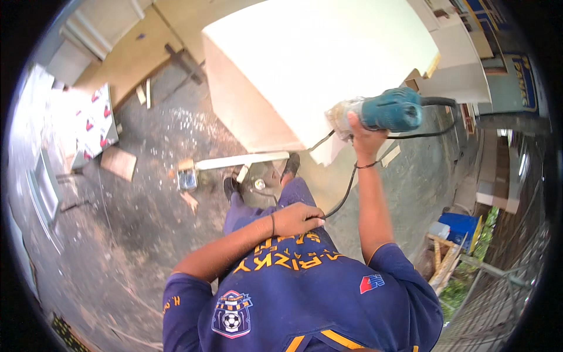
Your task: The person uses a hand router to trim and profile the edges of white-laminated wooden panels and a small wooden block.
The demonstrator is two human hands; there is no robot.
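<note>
My right hand (368, 138) is wrapped round a teal trim router (392, 110) with a clear base. The router lies on its side, its base at the near right edge of a large white box-shaped cabinet (264, 114); whether the two touch I cannot tell. From the router's back end a black power cord (437, 134) loops round and runs down past my right wrist. My left hand (299, 220) is closed round the cord's lower stretch, close against my body at waist height.
A long white strip (243, 160) lies on the floor by my feet, beside a small open box (187, 178). Wood scraps (119, 163) and white debris are scattered to the left. White panels (460, 58) stand at the far right; a blue container (458, 226) is lower right.
</note>
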